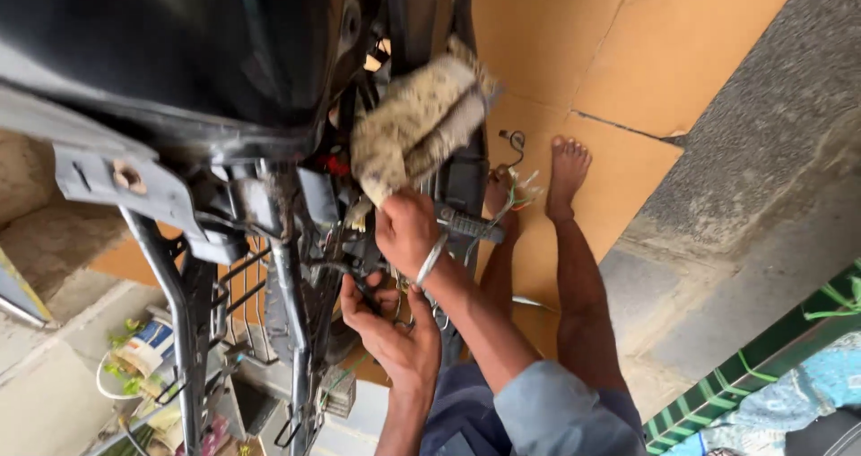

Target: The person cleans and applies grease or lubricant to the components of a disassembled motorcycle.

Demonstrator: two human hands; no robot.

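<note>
A dirty, mottled cream rag [414,124] — crumpled and bunched — is pinched at its lower end by the right hand [405,230] and stretches away above it. Black cables [345,266] run just beside the left hand's [395,335] fingertips — thin, curved, tucked against the motorcycle frame.

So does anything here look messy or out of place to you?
Yes: loose coloured wires dangle unconnected beside the stripped motorcycle frame, near the bare feet. A dirty rag is held up by one of the hands, and litter lies on the floor.
</note>
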